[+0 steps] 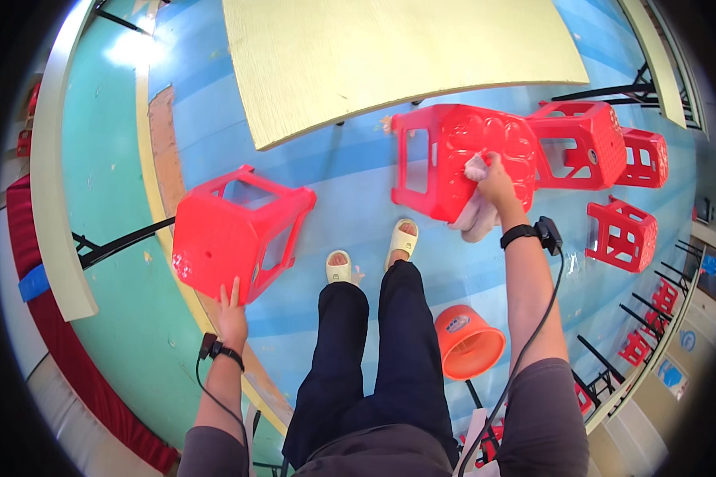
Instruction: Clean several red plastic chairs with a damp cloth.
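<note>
On the left, a red plastic stool is tilted, its seat towards me and its legs pointing to the upper right. My left hand grips its near edge, fingers spread over the seat and the thumb hidden. Right of centre is a second red plastic stool, its seat moulded with rounded petal shapes. Against that seat, my right hand presses a bunched whitish cloth. Part of the cloth hangs below the hand over the stool's edge.
A pale wooden tabletop lies ahead. More red stools stand at the right, partly behind the second stool. By my right leg is an orange bucket. A black table leg juts out at the left. Cords run from both wristbands.
</note>
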Action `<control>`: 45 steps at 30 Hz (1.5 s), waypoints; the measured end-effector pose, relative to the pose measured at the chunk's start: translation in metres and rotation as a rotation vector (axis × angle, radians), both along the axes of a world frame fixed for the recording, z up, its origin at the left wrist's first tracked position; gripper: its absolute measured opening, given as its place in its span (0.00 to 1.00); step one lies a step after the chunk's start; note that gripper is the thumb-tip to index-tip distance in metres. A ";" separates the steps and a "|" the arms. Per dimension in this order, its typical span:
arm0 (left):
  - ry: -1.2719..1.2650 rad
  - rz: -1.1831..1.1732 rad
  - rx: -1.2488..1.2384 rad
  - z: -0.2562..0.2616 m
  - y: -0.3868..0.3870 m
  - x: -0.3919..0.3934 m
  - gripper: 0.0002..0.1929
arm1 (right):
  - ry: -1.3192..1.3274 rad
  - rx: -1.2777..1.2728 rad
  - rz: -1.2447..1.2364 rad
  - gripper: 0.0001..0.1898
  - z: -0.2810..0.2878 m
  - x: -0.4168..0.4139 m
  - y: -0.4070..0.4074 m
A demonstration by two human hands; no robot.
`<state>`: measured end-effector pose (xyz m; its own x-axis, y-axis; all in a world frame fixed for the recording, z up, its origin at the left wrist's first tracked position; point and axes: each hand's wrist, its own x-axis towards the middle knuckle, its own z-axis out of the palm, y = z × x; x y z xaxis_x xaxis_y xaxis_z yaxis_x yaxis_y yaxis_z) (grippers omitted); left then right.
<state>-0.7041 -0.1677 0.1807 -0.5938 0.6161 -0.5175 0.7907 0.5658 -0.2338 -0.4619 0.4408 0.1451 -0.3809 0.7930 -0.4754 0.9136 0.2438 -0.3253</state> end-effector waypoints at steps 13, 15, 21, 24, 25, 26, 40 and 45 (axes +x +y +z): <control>-0.326 0.515 -0.220 -0.026 -0.043 -0.002 0.12 | 0.144 0.075 -0.070 0.40 -0.022 0.029 -0.103; -0.518 0.386 -0.166 -0.035 -0.027 0.016 0.14 | 0.144 0.058 -0.127 0.40 -0.015 0.024 -0.113; -0.992 0.549 0.265 -0.028 0.096 0.106 0.14 | 0.273 -0.010 -0.215 0.35 0.019 0.077 -0.160; -1.073 0.526 0.511 -0.036 0.127 0.130 0.12 | 0.503 -0.107 -0.316 0.34 0.002 0.105 -0.211; -1.080 0.646 0.472 -0.038 0.122 0.127 0.14 | 0.411 -0.156 -0.229 0.33 0.014 0.099 -0.233; -1.201 0.760 0.460 -0.036 0.153 0.148 0.15 | 0.482 0.022 -0.253 0.33 -0.015 0.138 -0.244; -1.364 0.971 0.712 0.050 0.270 0.227 0.27 | 0.553 -0.069 -0.532 0.15 0.154 0.178 -0.279; -1.516 1.347 0.684 0.110 0.303 0.277 0.19 | 0.481 -0.003 -0.634 0.16 0.209 0.228 -0.293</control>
<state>-0.4267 0.1358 0.2910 -0.1657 0.5304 -0.8314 -0.7320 0.4988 0.4641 -0.2343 0.1481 0.3542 -0.0211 0.9264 -0.3760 0.6374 -0.2773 -0.7189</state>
